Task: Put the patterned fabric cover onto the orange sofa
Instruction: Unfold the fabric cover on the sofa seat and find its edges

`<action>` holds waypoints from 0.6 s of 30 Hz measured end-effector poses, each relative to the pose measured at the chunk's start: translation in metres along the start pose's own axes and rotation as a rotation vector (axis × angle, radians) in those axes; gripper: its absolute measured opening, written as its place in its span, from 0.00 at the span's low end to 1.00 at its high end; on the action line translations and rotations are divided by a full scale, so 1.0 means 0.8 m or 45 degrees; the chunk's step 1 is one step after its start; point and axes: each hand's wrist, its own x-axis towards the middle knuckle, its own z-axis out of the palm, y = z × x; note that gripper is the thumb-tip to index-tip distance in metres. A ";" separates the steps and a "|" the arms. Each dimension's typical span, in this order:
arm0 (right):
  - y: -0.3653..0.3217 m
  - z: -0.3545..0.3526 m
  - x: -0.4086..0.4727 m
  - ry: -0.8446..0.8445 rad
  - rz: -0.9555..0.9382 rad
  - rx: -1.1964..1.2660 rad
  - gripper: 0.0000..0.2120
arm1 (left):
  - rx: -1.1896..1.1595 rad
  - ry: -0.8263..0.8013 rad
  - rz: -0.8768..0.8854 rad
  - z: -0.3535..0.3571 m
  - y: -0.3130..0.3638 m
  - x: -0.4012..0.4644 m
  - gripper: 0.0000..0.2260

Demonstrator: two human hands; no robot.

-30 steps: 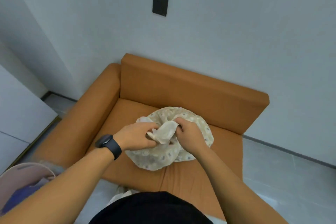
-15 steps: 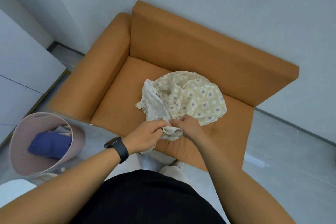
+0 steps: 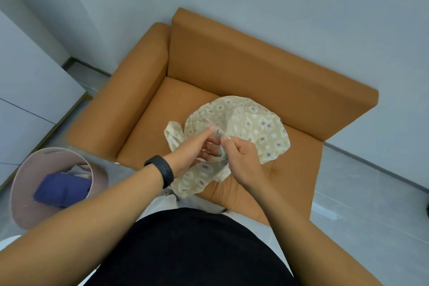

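The orange sofa (image 3: pixel 232 72) fills the middle of my view, smooth leather-like upholstery with a boxy back against the far wall and a rounded arm on the left. The patterned fabric cover (image 3: pixel 253 127) sits bunched in a soft dome on the seat cushion, cream cloth printed with small grey diamonds, one tail trailing over the near edge. To do this well I judge I should find a hem or corner first, then shake the bundle open rather than drag it. My left hand (image 3: pixel 190 151), fingers nearly straight, slides into the folds; my right hand (image 3: pixel 241 158) is curled, pinching a fold of the cover. Near left stands a pink basket (image 3: pixel 21 183) holding something blue; a black watch (image 3: pixel 162 169) bands my left wrist
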 end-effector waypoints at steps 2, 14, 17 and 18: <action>0.008 0.006 -0.007 -0.019 0.020 0.018 0.24 | -0.096 -0.113 -0.154 0.012 0.007 0.015 0.19; 0.030 -0.067 0.011 0.133 0.168 -0.304 0.27 | 0.071 -0.112 0.291 0.053 -0.019 0.007 0.19; 0.008 -0.061 0.053 -0.067 0.226 -0.420 0.23 | 0.263 -0.207 0.333 0.049 -0.019 -0.002 0.14; 0.004 -0.055 0.068 -0.230 0.306 -0.540 0.21 | 0.300 -0.219 0.325 0.046 -0.021 -0.003 0.11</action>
